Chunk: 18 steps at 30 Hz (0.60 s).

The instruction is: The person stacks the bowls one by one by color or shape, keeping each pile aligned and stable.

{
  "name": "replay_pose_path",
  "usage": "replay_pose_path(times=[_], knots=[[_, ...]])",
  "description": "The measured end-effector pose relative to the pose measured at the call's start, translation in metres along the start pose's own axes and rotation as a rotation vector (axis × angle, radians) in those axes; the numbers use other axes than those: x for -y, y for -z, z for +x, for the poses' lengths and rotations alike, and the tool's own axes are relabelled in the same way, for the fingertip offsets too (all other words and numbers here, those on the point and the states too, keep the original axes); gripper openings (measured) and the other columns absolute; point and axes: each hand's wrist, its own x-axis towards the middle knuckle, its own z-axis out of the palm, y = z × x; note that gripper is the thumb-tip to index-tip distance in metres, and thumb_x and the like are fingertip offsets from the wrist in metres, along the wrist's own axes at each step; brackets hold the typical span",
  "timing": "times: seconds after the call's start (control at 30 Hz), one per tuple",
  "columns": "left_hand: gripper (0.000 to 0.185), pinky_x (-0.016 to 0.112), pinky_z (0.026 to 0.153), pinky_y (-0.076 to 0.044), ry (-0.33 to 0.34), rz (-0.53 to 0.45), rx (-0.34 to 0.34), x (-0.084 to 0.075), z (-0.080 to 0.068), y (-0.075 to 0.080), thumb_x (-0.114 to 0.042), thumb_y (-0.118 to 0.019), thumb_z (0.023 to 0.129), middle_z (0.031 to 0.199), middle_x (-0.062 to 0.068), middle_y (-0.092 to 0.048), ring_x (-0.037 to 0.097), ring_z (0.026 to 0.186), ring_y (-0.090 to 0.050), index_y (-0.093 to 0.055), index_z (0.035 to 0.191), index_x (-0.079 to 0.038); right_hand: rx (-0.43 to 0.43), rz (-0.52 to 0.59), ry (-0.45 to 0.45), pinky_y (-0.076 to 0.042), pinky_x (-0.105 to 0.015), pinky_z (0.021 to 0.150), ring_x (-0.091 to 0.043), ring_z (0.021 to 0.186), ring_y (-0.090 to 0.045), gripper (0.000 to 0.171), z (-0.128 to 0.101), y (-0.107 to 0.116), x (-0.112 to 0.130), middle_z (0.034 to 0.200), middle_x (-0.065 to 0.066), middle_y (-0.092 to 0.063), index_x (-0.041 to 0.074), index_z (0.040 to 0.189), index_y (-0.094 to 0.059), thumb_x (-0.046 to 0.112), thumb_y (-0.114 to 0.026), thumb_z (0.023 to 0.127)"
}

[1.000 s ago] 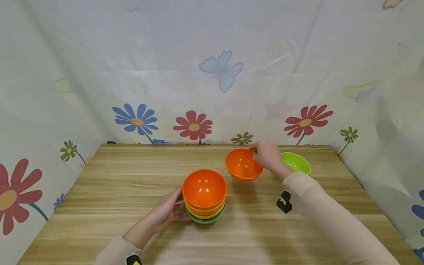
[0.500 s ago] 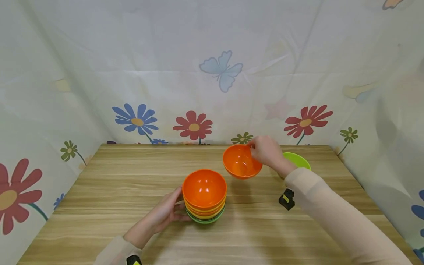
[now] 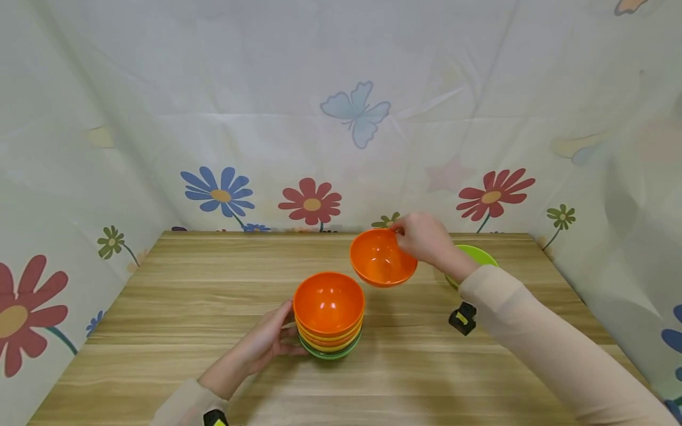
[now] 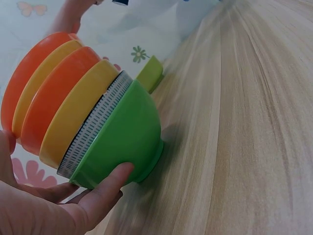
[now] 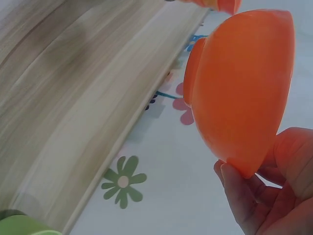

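In the head view a stack of bowls point(image 3: 329, 307) stands on the table. It has orange and yellow bowls above, a patterned bowl under them and a green bowl point(image 4: 124, 137) at the bottom. My left hand point(image 3: 266, 340) rests against the stack's left side, thumb by the upper rims and fairly straight fingers point(image 4: 110, 186) touching the green bowl. My right hand point(image 3: 424, 239) pinches the rim of a single orange bowl point(image 3: 380, 260), held tilted above the table, up and right of the stack. In the right wrist view this bowl point(image 5: 239, 93) shows its outside and foot.
A lime-green bowl point(image 3: 476, 255) sits at the table's back right, partly hidden by the right forearm. The wooden table point(image 3: 224, 272) meets a flower-printed cloth point(image 3: 256, 142) along its back edge; more cloth hangs on both sides.
The right hand has raised the single orange bowl slightly and carried it left, with the bowl tilting more. The left hand and the stack have stayed put.
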Motion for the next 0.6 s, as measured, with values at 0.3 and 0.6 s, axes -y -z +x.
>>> replay_pose_path(times=[0.3, 0.6], knots=[[0.065, 0.049, 0.082, -0.051, 0.003, 0.001, -0.005, 0.001, 0.001, 0.001, -0.053, -0.033, 0.095, 0.139, 0.020, -0.038, 0.024, 0.107, -0.057, -0.038, 0.137, -0.003, -0.037, -0.007, 0.083, -0.047, -0.024, 0.052, -0.019, 0.061, -0.054, 0.022, 0.000, 0.005, 0.016, 0.089, -0.012, -0.070, 0.003, 0.094, -0.073, 0.003, -0.055, 0.082], [0.064, 0.049, 0.082, -0.052, -0.001, 0.003, 0.001, 0.001, 0.001, 0.003, -0.051, -0.031, 0.097, 0.140, 0.020, -0.038, 0.024, 0.106, -0.057, -0.037, 0.138, -0.003, -0.029, 0.033, 0.106, -0.049, -0.025, 0.056, -0.019, 0.065, -0.056, 0.022, 0.001, 0.007, 0.035, 0.086, -0.009, -0.070, 0.005, 0.093, -0.073, 0.003, -0.055, 0.082]])
